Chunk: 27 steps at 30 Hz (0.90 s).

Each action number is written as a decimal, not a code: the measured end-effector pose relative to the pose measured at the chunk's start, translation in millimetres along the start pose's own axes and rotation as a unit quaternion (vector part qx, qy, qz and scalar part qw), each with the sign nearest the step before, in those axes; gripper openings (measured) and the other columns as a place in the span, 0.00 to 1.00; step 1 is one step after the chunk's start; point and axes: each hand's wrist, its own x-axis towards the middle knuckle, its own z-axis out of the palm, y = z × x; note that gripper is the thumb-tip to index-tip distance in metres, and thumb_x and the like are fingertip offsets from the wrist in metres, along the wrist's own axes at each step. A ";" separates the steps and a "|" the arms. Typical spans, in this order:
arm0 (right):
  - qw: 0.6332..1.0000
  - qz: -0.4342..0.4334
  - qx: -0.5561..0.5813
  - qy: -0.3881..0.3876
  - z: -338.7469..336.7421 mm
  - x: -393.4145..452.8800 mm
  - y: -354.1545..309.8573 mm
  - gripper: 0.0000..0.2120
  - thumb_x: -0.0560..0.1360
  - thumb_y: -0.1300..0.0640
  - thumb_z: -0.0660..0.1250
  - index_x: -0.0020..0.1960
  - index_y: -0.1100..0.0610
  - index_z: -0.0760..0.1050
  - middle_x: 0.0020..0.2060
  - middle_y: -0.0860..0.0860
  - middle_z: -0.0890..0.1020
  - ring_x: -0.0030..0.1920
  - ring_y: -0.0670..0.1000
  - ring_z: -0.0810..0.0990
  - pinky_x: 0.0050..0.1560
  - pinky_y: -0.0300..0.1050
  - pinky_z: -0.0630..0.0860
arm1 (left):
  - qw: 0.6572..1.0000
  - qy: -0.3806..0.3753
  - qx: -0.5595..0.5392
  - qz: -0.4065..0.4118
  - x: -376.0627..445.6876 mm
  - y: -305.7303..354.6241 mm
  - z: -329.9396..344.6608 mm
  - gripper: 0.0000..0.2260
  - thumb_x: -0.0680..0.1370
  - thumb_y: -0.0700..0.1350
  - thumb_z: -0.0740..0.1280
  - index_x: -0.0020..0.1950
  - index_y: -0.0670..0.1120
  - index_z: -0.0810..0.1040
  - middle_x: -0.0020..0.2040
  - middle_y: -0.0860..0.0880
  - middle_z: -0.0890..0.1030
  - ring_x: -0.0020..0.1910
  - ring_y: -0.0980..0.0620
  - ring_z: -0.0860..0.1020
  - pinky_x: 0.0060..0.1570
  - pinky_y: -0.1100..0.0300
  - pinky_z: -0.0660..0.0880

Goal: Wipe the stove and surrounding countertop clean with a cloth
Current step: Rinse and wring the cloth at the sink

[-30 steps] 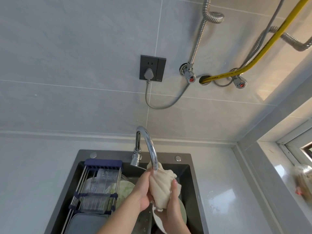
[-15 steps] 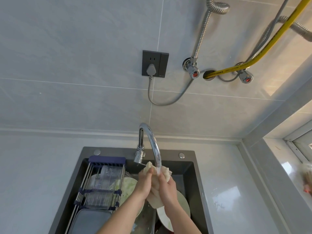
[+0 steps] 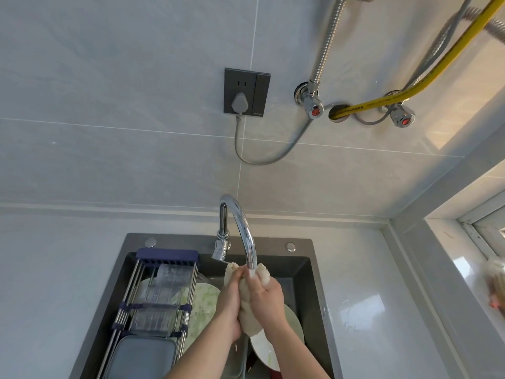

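Hands: left hand [image 3: 229,299] and right hand [image 3: 266,295] clamp together around the cloth [image 3: 247,310], fingers curled tight, squeezing it.
Cloth: bunched between both palms, directly under the faucet [image 3: 241,228] spout, above the sink [image 3: 308,294].
Why: likely wetting or rinsing it before wiping.
Sink: dirty plates [image 3: 203,305] and a drying rack [image 3: 153,299] below.
Stove: out of view.

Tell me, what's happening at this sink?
A person is rinsing a pale cloth under the running tap. The left hand and right hand squeeze it between them over the dark sink, which holds dirty plates and a drying rack. No stove is in view, so the wiping doesn't appear to have begun.
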 end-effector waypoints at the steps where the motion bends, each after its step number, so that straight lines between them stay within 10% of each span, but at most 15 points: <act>1: 1.000 0.007 -0.001 -0.012 -1.3 1.1 -0.5 0.13 0.80 0.43 0.68 0.45 0.51 0.83 0.38 0.50 0.86 0.41 0.48 0.84 0.41 0.43 0.79 | 0.999 0.027 0.014 0.021 2.7 -1.1 1.3 0.34 0.65 0.70 0.73 0.55 0.42 0.84 0.46 0.41 0.87 0.48 0.41 0.86 0.55 0.46 0.81; 8: 0.998 0.029 -0.060 -0.007 -3.8 -1.4 9.3 0.21 0.74 0.34 0.69 0.55 0.50 0.73 0.53 0.48 0.78 0.54 0.49 0.80 0.57 0.52 0.79 | 0.986 0.114 0.022 0.121 2.9 -3.0 7.8 0.12 0.77 0.53 0.73 0.51 0.44 0.81 0.46 0.43 0.85 0.46 0.42 0.84 0.52 0.45 0.81; 20: 1.000 0.006 0.013 0.009 -16.6 -10.9 17.3 0.16 0.75 0.36 0.71 0.49 0.49 0.83 0.39 0.43 0.87 0.42 0.41 0.85 0.43 0.40 0.81 | 0.963 0.126 0.145 0.188 8.2 6.3 12.9 0.10 0.80 0.52 0.69 0.50 0.45 0.82 0.45 0.46 0.85 0.43 0.47 0.82 0.39 0.56 0.75; 27: 0.998 0.010 0.031 0.044 -18.2 -12.5 13.4 0.07 0.76 0.43 0.73 0.49 0.45 0.82 0.40 0.41 0.87 0.44 0.44 0.85 0.45 0.42 0.82 | 0.979 0.068 0.127 0.146 9.0 7.1 11.7 0.11 0.79 0.54 0.69 0.55 0.48 0.81 0.48 0.45 0.86 0.48 0.44 0.84 0.52 0.45 0.82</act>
